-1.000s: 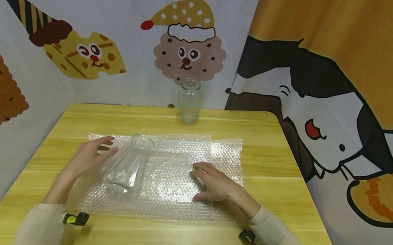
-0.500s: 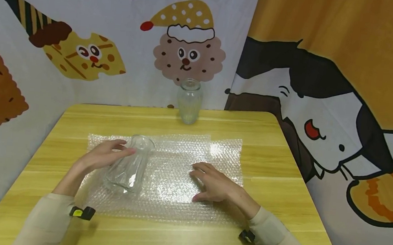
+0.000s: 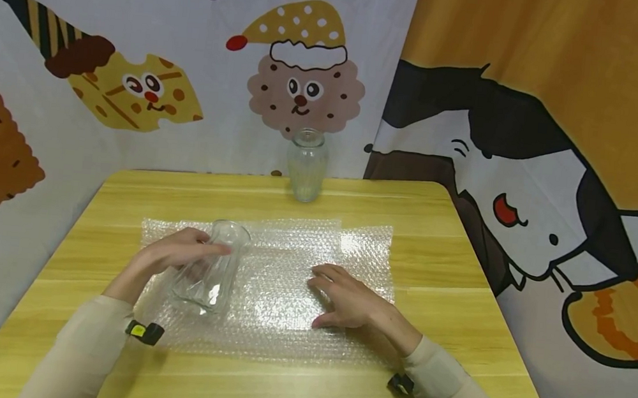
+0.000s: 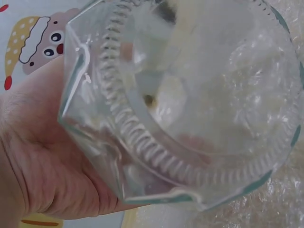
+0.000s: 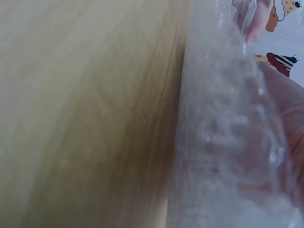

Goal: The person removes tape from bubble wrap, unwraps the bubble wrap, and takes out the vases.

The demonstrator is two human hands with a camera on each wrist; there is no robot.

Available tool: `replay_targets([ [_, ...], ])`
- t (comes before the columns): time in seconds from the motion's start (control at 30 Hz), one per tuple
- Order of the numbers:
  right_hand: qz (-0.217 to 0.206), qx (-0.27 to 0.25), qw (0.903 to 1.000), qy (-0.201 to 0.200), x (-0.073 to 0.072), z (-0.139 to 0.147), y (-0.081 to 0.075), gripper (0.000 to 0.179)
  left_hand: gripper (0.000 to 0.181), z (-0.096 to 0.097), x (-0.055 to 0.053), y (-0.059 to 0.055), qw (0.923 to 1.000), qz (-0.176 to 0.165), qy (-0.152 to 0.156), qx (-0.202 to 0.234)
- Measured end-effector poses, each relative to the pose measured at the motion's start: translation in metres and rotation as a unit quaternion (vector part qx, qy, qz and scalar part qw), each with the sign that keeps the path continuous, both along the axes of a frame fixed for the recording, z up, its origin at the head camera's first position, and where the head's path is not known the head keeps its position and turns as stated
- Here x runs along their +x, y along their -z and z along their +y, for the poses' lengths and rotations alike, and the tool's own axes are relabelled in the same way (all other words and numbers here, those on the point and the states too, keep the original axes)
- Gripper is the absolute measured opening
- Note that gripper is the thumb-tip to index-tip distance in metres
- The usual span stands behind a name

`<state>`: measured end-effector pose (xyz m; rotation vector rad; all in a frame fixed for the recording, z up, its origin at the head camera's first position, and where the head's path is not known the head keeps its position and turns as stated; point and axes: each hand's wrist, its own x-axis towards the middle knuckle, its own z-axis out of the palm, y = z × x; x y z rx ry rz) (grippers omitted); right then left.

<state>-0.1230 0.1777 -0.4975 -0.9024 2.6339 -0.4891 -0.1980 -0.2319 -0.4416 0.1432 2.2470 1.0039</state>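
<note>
A clear glass vase [image 3: 218,282] lies on its side on a sheet of bubble wrap [image 3: 280,304], mouth toward the back of the table. My left hand [image 3: 178,251] grips it from the left near the neck, with the thumb across the top and the other fingers partly hidden. The left wrist view looks at the ridged vase base [image 4: 156,152] with the palm [image 4: 47,142] behind it. My right hand [image 3: 346,298] rests on the right part of the wrap, fingers spread and loosely bent. In the right wrist view, the wrap's edge [image 5: 218,123] covers part of that hand.
Another glass vase [image 3: 307,169] stands upright at the back of the yellow wooden table [image 3: 446,314]. Behind it, cartoon-printed cloth [image 3: 170,5] closes off the far side and the right.
My left hand has moved right from beside the lying vase and taken hold of it near the neck. The vase and my right hand have stayed in place.
</note>
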Motion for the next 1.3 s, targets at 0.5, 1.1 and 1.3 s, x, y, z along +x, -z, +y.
replay_targets([
  [0.5,-0.001,0.004,1.0000,0.002,0.000,0.001,0.001,0.089,0.090,0.002,-0.008,0.006,0.9987,0.008,0.017,-0.047],
  [1.1,-0.001,-0.002,1.0000,-0.003,0.001,0.001,0.001,0.090,0.076,-0.001,-0.005,0.008,0.9996,0.025,0.009,-0.009],
  [1.3,0.000,-0.004,1.0000,-0.004,0.001,0.001,0.001,0.091,0.074,-0.002,-0.012,-0.005,0.9990,0.038,-0.003,0.024],
])
